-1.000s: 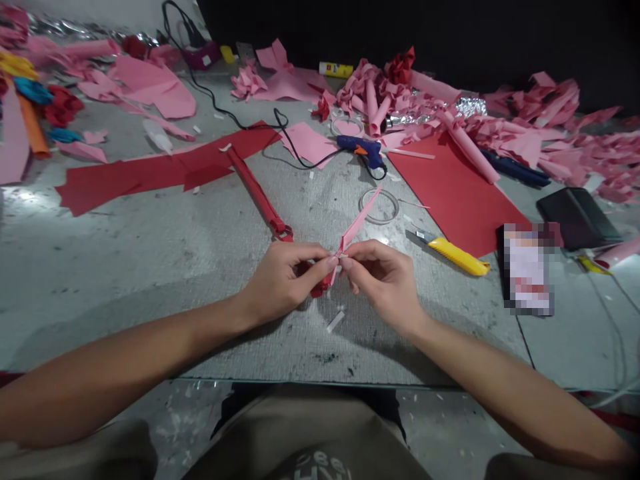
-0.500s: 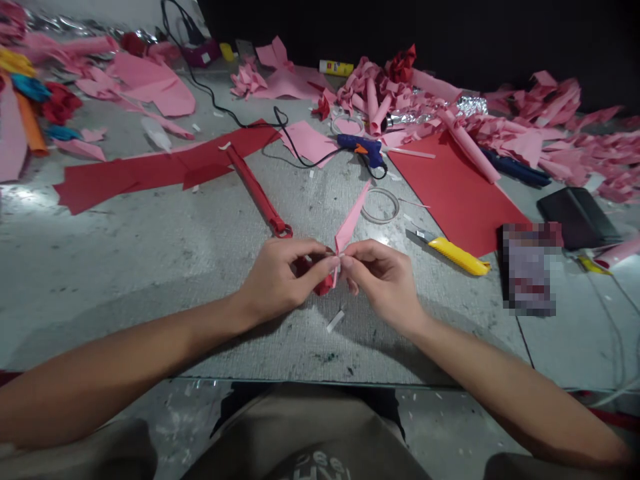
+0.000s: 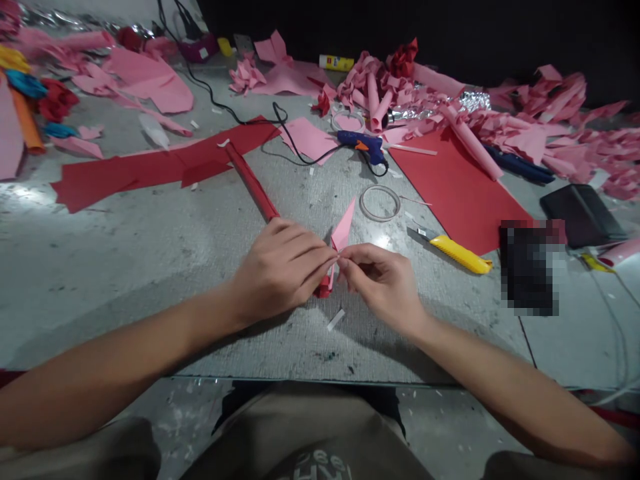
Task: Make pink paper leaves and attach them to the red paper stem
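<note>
My left hand (image 3: 283, 267) lies back-up over the lower part of a red rolled paper stick (image 3: 250, 183). Its closed fingertips pinch the base of a pointed, folded pink paper piece (image 3: 344, 227). From the other side, thumb and forefinger of my right hand (image 3: 383, 280) meet them at the same base. A crumpled red paper end (image 3: 324, 287) shows below the fingers; whether it joins the stick is hidden. Close to my hands lie a roll of thin tape (image 3: 380, 203) and a small white strip (image 3: 336, 319).
A blue glue gun (image 3: 361, 144) with a black cord rests further back. A yellow cutter (image 3: 460, 253) has its blade out. Red sheets (image 3: 465, 190), crumpled pink paper (image 3: 530, 133), a glue stick (image 3: 336, 63) and a black box (image 3: 580, 213) surround the work area.
My left hand has rolled over, back upward, covering the stick's ringed lower end. The pink piece's tip has dropped and shifted left. My right hand stays pinched at its base.
</note>
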Available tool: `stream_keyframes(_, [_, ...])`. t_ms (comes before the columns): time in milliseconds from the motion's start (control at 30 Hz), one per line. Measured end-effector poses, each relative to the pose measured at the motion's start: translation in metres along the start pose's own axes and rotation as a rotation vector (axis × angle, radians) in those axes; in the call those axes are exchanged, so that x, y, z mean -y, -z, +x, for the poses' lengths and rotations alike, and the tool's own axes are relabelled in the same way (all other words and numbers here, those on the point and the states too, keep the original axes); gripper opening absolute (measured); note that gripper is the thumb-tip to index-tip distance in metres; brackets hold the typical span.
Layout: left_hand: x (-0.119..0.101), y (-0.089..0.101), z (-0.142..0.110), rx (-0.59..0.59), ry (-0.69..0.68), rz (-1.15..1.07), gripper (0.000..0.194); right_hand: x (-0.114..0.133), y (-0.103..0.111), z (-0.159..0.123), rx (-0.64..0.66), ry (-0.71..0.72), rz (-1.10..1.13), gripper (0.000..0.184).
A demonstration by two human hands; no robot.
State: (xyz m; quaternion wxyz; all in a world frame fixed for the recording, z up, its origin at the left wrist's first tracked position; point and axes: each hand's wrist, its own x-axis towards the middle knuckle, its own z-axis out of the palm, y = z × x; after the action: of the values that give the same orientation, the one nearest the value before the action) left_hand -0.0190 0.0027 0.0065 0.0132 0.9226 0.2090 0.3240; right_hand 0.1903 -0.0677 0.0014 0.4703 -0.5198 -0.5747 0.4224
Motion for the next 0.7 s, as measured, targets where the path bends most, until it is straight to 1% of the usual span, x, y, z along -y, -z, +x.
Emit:
stream_keyframes(100, [0.0004, 0.0032, 0.0015, 0.059, -0.010, 0.035, 0.012, 0.0029, 0.0010, -0.0013, 0.021, 0.006, -0.078, 0.016])
stream_keyframes(167, [0.0011, 0.0034, 0.0014, 0.072, -0.020, 0.052, 0.012, 0.0044, 0.0010, -0.0019, 0.020, 0.019, -0.105, 0.017])
stream_keyframes(267, [0.0018, 0.0012, 0.0007, 0.049, -0.035, 0.036, 0.011, 0.0052, -0.0001, -0.0020, 0.007, 0.036, -0.102, 0.016])
stream_keyframes(400, [0.0005, -0.0007, 0.0025, 0.020, 0.033, -0.078, 0.014, 0.0043, -0.0014, -0.0016, 0.003, 0.044, -0.087, 0.016])
stream_keyframes(533, [-0.0027, -0.0003, 0.0057, 0.011, 0.072, -0.105, 0.019, 0.0032, -0.0015, -0.0012, -0.004, 0.017, -0.068, 0.015])
stream_keyframes(700, [-0.0047, -0.0021, 0.0049, -0.025, 0.124, -0.149, 0.014, 0.0037, -0.0015, 0.0000, -0.021, -0.028, -0.011, 0.012])
